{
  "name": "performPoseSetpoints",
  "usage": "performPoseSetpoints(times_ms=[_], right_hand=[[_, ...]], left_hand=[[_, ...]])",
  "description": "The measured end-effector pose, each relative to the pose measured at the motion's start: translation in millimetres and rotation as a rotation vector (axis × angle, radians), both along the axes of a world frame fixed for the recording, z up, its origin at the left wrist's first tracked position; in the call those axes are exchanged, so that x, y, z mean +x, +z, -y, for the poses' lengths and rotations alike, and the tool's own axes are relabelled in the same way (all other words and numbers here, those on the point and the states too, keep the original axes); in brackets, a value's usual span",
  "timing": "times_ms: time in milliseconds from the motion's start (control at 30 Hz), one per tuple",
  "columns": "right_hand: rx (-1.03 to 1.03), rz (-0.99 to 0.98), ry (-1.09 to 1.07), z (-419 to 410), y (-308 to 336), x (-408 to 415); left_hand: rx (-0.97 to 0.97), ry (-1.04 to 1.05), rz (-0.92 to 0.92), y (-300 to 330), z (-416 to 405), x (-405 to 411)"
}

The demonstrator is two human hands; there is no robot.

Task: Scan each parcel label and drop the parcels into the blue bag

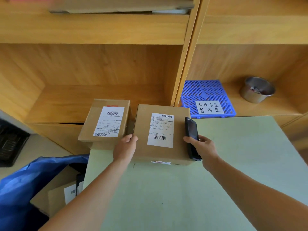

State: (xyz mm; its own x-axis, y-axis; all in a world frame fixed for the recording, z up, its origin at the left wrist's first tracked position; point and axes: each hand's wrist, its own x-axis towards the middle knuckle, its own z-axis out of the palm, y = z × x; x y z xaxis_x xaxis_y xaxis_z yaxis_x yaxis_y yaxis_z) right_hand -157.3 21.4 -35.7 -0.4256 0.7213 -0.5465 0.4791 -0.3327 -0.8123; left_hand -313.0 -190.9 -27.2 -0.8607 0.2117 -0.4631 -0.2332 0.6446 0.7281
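Scanning step, head view. Your left hand (125,148) grips the left edge of the nearer cardboard parcel (162,134), thumb on top, steadying it flat on the pale green surface (233,164). Your right hand (202,148) is closed around a dark handheld scanner (192,138), held just beside the parcel's right edge with its screen tilted toward the box.

To scan well, keep the parcel still and bring the scanner's head over the shipping label (160,130), which lies face up and unobstructed. It carries one barcode near its top and another near its bottom. Aim squarely at one only, and judge the read complete before you lift the box.

A second parcel (106,121) sits to the left, close beside the first, with its own label (109,121) upward. Take care that the scanner does not catch that barcode instead.

The blue bag (18,185) hangs open at lower left, below the edge of the surface, and already holds at least one labelled box (61,192). Your left hand is on the side nearest it, so the drop path looks short and clear.

Behind, on the wooden shelf (100,97), nothing blocks you. To the right, a blue plastic grid mat (207,97) with a handwritten note and a steel cup (257,90) stand well apart from the work.
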Motion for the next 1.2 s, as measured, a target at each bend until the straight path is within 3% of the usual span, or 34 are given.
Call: performPoseSetpoints(times_ms=[400,567,733,1033,1200], right_hand=[[0.085,-0.072,0.101,65,75,-28],[0.106,-0.015,0.149,92,90,-39],[0.126,-0.015,0.182,102,102,-44],[0.078,-0.076,0.311,173,124,-107],[0.06,-0.126,0.477,249,114,-148]], left_hand=[[0.169,0.174,-0.188,66,75,-14],[0.13,0.165,-0.143,66,109,-16],[0.222,0.215,-0.127,74,130,-21],[0.289,0.473,-0.228,95,214,-46],[0.156,0.647,-0.298,90,298,-47]])
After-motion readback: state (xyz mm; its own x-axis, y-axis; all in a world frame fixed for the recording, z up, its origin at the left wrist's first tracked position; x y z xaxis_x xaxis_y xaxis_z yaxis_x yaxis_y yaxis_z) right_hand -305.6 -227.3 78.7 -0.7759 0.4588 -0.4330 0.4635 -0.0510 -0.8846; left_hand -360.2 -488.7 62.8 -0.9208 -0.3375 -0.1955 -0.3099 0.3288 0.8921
